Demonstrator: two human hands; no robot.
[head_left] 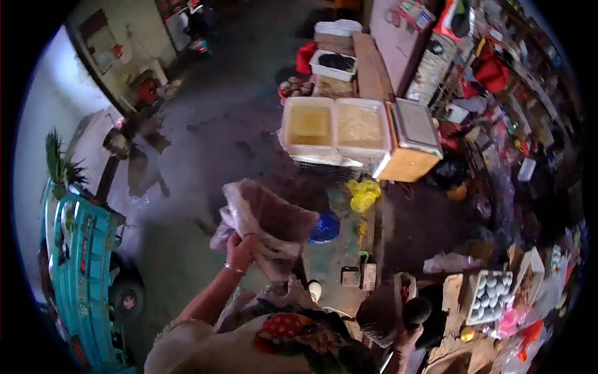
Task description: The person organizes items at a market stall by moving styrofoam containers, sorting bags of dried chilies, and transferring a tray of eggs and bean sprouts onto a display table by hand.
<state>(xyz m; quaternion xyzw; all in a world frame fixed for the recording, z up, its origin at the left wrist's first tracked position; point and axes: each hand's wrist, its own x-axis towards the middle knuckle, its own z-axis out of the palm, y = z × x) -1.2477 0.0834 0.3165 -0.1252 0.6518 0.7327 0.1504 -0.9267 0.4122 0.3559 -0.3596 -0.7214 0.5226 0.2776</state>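
My left hand [239,252], with a bracelet at the wrist, is closed on the rim of a pinkish translucent plastic bag [283,221]. The bag's mouth gapes toward the upper right. Low on the right, my right hand [408,340] is closed around a dark, round, smooth object [416,310]; its kind is not clear. Beside that hand stands a dark bag [378,315] with its top folded open and something reddish inside. Part of the right hand's fingers is hidden behind the round object.
Ahead are two bins, one of yellowish grain [309,128] and one of paler grain [360,128], beside a wooden box [408,149]. At right sits a tray of pale eggs [490,296]. A teal truck [84,274] stands left. A blue bag [325,227] and yellow bag [363,195] lie ahead.
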